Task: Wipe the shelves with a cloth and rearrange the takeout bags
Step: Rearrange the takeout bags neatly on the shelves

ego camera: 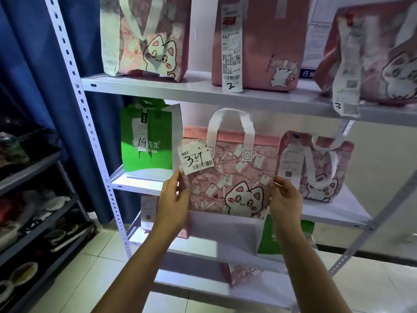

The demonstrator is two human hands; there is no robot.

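A pink cat-print takeout bag (230, 177) with white handles and a receipt marked 34 is held upright in front of the middle shelf (334, 213). My left hand (173, 199) grips its lower left edge and my right hand (285, 199) grips its lower right edge. A green bag (149, 141) tagged 14 stands on the same shelf to the left. Another pink cat bag (316, 168) stands to the right. No cloth is in view.
The top shelf (203, 91) carries three pink bags (146, 37) (259, 41) (372, 55), two tagged 2 and 3. Lower shelves hold a green bag (270, 236) and a pink bag (243, 274). A blue curtain (40, 64) and a dark shoe rack (33, 199) are at the left.
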